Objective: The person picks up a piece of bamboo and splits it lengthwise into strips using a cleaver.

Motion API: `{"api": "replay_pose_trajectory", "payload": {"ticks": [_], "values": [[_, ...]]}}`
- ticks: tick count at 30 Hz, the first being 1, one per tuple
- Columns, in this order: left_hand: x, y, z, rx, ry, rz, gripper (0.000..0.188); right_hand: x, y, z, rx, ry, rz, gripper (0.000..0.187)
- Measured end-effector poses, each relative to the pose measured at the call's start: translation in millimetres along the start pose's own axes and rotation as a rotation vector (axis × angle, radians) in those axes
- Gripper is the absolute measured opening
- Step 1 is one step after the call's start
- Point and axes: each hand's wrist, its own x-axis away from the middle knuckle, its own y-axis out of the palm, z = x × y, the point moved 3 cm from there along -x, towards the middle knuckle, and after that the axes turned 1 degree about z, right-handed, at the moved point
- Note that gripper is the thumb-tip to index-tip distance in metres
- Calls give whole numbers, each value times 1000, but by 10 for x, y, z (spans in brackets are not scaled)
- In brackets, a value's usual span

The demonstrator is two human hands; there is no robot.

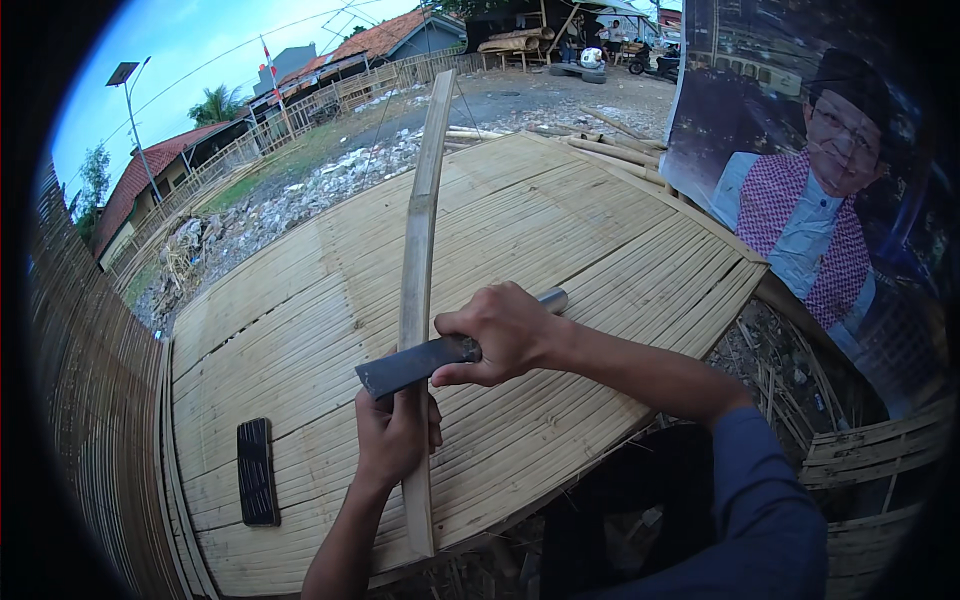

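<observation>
A long split bamboo strip (420, 240) stretches away from me over the slatted bamboo platform (560, 400), its near end close to the platform's front edge. My left hand (395, 435) is wrapped round the strip near that end. Above it, my right hand (505, 335) grips the handle of a machete (415, 366) with a broad dark blade. The blade lies crosswise over the strip, just above the left hand's fingers; whether its edge touches the bamboo cannot be made out. The metal-coloured butt of the handle sticks out past my right hand.
A dark phone (257, 470) lies on the platform at the left. Woven bamboo screening (100, 400) borders the left side. A large printed banner (800, 180) hangs at the right. Bamboo poles (620, 160) and rubble (330, 185) lie beyond the platform; people and a motorbike are far off.
</observation>
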Motion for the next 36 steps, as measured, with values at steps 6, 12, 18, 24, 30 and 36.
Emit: {"api": "replay_pose_trajectory", "payload": {"ticks": [6, 12, 18, 24, 30, 36], "values": [[-10, 7, 15, 25, -11, 25, 24, -5, 21, 4, 6, 5, 10, 69], [-6, 23, 10, -4, 3, 19, 20, -1, 24, 18, 28, -1, 10, 70], [11, 15, -4, -43, 22, 34, 21, -2, 44, 30, 25, 3, -5, 71], [-33, -28, -36, -131, -29, 137, 22, -59, 121, 83, 123, 112, -49, 74], [-77, -28, -31, -139, 8, 167, 24, -81, 105, 29, 108, 168, -53, 81], [-94, -31, -46, -143, 17, 177, 26, -90, 150, 28, 214, 117, 36, 77]]}}
